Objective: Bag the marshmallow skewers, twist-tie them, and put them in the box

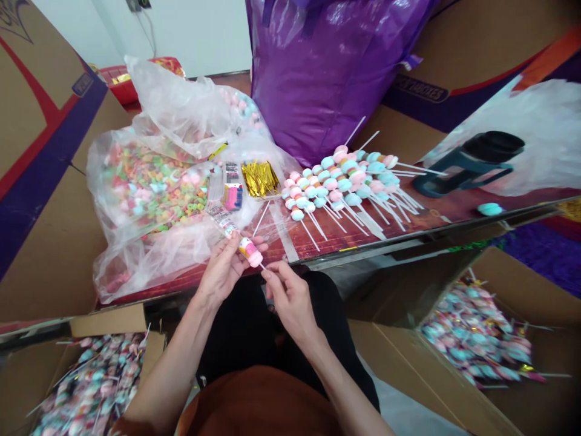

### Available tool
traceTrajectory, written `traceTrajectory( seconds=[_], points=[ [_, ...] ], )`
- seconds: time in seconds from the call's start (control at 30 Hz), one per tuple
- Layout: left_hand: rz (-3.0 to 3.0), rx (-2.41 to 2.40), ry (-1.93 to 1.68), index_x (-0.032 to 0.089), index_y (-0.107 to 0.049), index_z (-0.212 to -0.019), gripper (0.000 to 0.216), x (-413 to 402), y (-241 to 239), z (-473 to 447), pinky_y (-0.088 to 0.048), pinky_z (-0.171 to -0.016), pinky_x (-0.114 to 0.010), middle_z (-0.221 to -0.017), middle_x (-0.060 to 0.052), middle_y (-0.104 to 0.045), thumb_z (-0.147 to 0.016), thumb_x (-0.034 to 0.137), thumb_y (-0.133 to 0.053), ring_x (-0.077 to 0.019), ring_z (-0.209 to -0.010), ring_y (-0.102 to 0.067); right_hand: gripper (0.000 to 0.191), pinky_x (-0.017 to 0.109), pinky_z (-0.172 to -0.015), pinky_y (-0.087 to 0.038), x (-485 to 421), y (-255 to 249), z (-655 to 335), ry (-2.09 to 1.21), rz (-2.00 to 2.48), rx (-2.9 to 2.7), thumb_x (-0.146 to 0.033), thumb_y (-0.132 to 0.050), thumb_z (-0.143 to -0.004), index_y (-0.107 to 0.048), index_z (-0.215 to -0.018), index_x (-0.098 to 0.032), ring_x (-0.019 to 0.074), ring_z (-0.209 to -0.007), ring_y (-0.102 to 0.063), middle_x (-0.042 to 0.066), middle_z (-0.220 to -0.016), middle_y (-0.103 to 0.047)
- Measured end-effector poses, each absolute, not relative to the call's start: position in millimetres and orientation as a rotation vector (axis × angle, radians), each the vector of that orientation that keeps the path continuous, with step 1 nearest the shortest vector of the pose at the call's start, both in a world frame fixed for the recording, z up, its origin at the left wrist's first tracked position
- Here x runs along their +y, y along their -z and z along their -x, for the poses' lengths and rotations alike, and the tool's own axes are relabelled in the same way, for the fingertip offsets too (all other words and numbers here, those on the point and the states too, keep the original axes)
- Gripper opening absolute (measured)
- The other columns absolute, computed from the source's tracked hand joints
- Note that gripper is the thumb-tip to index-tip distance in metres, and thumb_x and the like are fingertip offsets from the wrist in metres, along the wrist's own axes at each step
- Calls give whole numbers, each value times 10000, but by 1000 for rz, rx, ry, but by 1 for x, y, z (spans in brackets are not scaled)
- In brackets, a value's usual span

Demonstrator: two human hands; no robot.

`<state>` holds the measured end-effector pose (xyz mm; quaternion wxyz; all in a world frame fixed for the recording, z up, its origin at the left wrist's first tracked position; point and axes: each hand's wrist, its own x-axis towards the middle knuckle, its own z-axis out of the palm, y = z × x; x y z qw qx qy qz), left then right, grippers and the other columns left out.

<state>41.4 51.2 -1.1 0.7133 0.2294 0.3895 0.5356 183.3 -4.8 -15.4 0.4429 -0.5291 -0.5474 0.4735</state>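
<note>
Head view: a wrapped marshmallow skewer (247, 248) is gripped by the left hand (221, 269), its stick pinched by fingers of the right hand (290, 298), at the table (454, 209) edge.

The reddish-brown tabletop (454, 209) carried a heap of marshmallow sticks (345, 175) near its middle. At nine o'clock from the heap lay a bundle of gold twist ties (260, 177), and beyond it a clear bag of coloured sweets (145, 194). A dark jug (467, 162) stood at three o'clock and a purple bag (327, 72) at twelve.
</note>
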Motion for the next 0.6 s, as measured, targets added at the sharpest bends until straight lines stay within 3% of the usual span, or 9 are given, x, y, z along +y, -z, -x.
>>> traceTrajectory(
  seconds=[0.2, 0.4, 0.5, 0.6],
  points=[
    [-488, 887, -1224, 139, -671, -899, 316, 51, 3, -42, -587, -745, -312, -903, -95, -768, -782, 407, -789, -249, -886, -749, 172, 204, -538, -385, -9, 25, -188, -764, 1296, -1660, -217, -474, -992, -612, -895, -183, 88, -519, -491, -29, -648, -537],
    [-573, 918, -1238, 136, -667, -922, 352, 45, 2, -50, -572, -715, -275, -858, -77, -751, -765, 423, -799, -242, -899, -741, 265, 245, -600, -407, -3, 27, -178, -629, 1298, -1758, -186, -384, -993, -617, -871, -162, 120, -571, -514, 14, -665, -551],
    [-568, 909, -1214, 139, -664, -925, 347, 45, 2, -48, -557, -653, -242, -851, -69, -746, -765, 416, -800, -233, -880, -741, 258, 229, -534, -378, -2, 22, -175, -960, 1285, -1552, -260, -416, -994, -611, -847, -177, 104, -511, -469, -21, -592, -508],
    [-535, 883, -1194, 135, -663, -919, 342, 47, 2, -44, -540, -577, -235, -851, -71, -741, -776, 420, -790, -233, -839, -740, 248, 203, -396, -255, -3, 18, -174, -1478, 1178, -1117, -372, -493, -975, -607, -863, -182, 66, -368, -322, -81, -486, -437]
  ],
)
